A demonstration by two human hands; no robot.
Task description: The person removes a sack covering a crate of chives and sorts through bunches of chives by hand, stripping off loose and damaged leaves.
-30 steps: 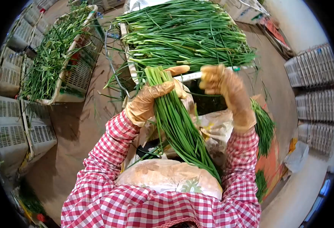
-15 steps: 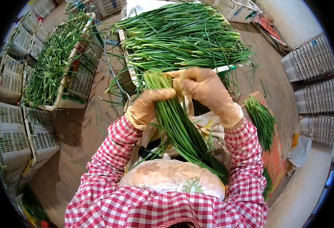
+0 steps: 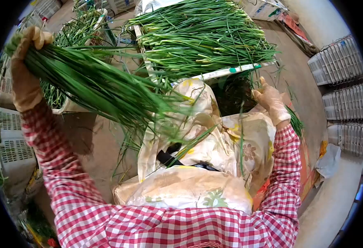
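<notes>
My left hand, in a pale glove, is raised at the far left with its fingers wrapped round one end of a bunch of garlic chives. The bunch slants down to the right, and its loose leaf ends are blurred above my lap. Gloved too, my right hand is at the right beside my knee, index finger stretched and thumb apart; I see no bunch in it. Thin loose leaves hang near it. Ahead lies a thick layer of garlic chives on a white-edged crate.
At the left stands a crate of loose greens, with white slatted crates nearer me. Stacked grey crates line the right wall. Another chive bunch lies beyond my right forearm. A patterned apron covers my lap.
My hands have parted. The left has swung the bunch from in front of me up to the far left; the right has let go and moved right and lower.
</notes>
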